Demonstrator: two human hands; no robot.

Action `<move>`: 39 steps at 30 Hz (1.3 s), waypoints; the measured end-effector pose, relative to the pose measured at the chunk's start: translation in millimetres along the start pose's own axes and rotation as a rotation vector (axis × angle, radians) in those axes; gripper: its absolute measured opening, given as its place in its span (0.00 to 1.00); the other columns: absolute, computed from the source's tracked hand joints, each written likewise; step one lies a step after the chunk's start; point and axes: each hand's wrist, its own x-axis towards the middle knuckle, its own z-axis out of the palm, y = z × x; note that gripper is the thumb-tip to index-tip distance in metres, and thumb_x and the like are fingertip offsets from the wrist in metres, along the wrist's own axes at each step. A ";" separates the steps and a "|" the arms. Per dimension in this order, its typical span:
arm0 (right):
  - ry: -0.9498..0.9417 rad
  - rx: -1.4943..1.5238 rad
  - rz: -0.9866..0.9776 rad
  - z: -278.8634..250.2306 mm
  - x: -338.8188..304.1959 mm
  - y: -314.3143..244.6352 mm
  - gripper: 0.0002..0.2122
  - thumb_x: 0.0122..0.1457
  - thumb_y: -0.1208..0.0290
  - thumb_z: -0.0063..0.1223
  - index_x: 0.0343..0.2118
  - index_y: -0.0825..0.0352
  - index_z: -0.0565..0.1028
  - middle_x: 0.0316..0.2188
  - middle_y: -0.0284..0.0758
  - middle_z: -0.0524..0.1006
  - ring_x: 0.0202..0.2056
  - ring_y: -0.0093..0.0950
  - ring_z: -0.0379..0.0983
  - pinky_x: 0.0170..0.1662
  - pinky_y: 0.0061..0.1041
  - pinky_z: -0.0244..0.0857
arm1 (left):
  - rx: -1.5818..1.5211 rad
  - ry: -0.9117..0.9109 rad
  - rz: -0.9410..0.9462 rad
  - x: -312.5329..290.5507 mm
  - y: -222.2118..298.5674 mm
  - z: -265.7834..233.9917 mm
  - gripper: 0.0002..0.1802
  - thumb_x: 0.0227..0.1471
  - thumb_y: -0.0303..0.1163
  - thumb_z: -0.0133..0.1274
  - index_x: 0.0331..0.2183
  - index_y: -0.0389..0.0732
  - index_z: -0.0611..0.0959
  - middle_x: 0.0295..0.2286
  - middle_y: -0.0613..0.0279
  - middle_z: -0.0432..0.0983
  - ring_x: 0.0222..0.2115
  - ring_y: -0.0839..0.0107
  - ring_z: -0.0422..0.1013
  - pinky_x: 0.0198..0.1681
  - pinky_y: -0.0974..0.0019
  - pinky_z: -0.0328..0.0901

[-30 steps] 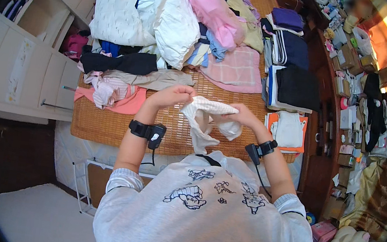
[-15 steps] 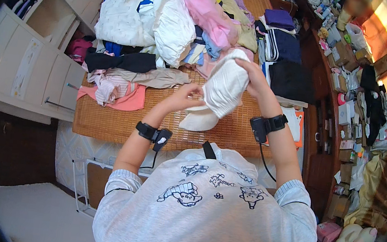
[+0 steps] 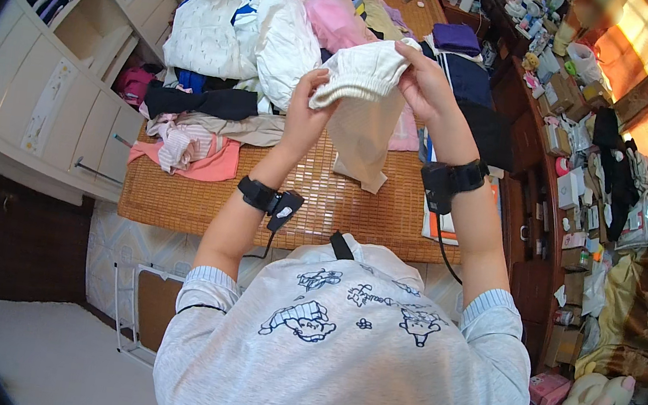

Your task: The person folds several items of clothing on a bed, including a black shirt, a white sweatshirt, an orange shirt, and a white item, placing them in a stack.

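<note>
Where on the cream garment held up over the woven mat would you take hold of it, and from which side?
Grip the cream garment at its ribbed band, from the two ends, probably best. That thick gathered edge sits on top, and the thinner cloth hangs freely below it toward the woven mat. The left hand and right hand already pinch it there, one per end, coming from below.
</note>
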 end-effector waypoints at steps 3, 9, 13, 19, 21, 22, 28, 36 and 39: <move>0.012 0.092 0.008 2.4 -6.5 -5.5 0.08 0.54 0.75 0.45 0.35 0.75 0.68 0.33 0.37 0.71 0.35 0.26 0.69 0.42 0.22 0.65 | 0.163 0.125 0.180 6.8 8.0 -6.5 0.17 0.42 0.26 0.52 0.39 0.36 0.71 0.35 0.58 0.67 0.37 0.68 0.64 0.41 0.68 0.59; -0.006 -0.026 0.092 -8.1 -31.1 -13.6 0.14 0.53 0.66 0.47 0.36 0.73 0.67 0.34 0.38 0.70 0.35 0.23 0.68 0.39 0.20 0.66 | -0.091 0.072 0.182 22.4 43.8 -4.3 0.16 0.48 0.28 0.47 0.40 0.34 0.68 0.31 0.61 0.67 0.34 0.74 0.64 0.38 0.73 0.59; -0.055 -0.664 0.019 -22.1 -40.0 -16.0 0.19 0.47 0.58 0.54 0.36 0.67 0.69 0.35 0.38 0.67 0.37 0.24 0.66 0.37 0.19 0.63 | -0.159 0.002 0.109 19.6 61.2 0.3 0.17 0.51 0.30 0.44 0.43 0.34 0.65 0.33 0.62 0.67 0.33 0.79 0.63 0.37 0.76 0.58; -0.044 -1.322 -1.017 4.4 -76.0 -6.9 0.21 0.38 0.68 0.62 0.39 0.61 0.70 0.40 0.35 0.61 0.42 0.29 0.59 0.44 0.27 0.57 | -0.228 -0.143 0.109 9.6 86.9 17.4 0.22 0.51 0.28 0.45 0.48 0.36 0.60 0.35 0.60 0.67 0.35 0.79 0.63 0.39 0.77 0.58; -0.153 -1.537 -1.090 8.4 -79.7 -8.1 0.22 0.36 0.68 0.63 0.39 0.56 0.71 0.43 0.36 0.58 0.48 0.35 0.54 0.47 0.31 0.55 | -0.229 -0.250 0.062 6.4 89.8 19.7 0.25 0.50 0.27 0.46 0.49 0.37 0.58 0.36 0.59 0.67 0.37 0.77 0.63 0.40 0.75 0.58; -0.155 -1.533 -1.089 8.1 -78.2 -7.3 0.22 0.36 0.68 0.63 0.39 0.56 0.71 0.43 0.36 0.58 0.48 0.35 0.54 0.47 0.31 0.55 | -0.226 -0.249 0.060 4.9 92.0 20.9 0.25 0.50 0.27 0.46 0.49 0.37 0.58 0.36 0.59 0.67 0.37 0.77 0.63 0.40 0.75 0.58; -0.270 -1.363 -0.876 -2.2 -65.8 -3.0 0.15 0.35 0.67 0.61 0.29 0.61 0.75 0.43 0.38 0.60 0.46 0.35 0.56 0.50 0.35 0.51 | -0.226 -0.248 0.038 -6.6 101.3 20.7 0.28 0.49 0.27 0.47 0.51 0.38 0.57 0.35 0.60 0.67 0.35 0.78 0.63 0.39 0.76 0.58; -0.594 -1.167 -0.523 -4.5 -78.1 -0.4 0.11 0.38 0.72 0.59 0.26 0.69 0.73 0.38 0.37 0.65 0.39 0.30 0.64 0.41 0.25 0.58 | -0.313 -0.149 -0.117 -22.7 86.8 18.5 0.19 0.51 0.29 0.44 0.46 0.38 0.67 0.34 0.63 0.68 0.35 0.80 0.62 0.39 0.77 0.58; -0.662 -1.158 -0.481 -9.8 -73.4 -3.1 0.11 0.39 0.71 0.59 0.25 0.70 0.72 0.35 0.35 0.68 0.38 0.28 0.65 0.41 0.24 0.58 | -0.291 -0.194 -0.188 -28.0 74.4 9.7 0.16 0.48 0.25 0.43 0.42 0.38 0.70 0.33 0.65 0.67 0.33 0.81 0.62 0.37 0.78 0.57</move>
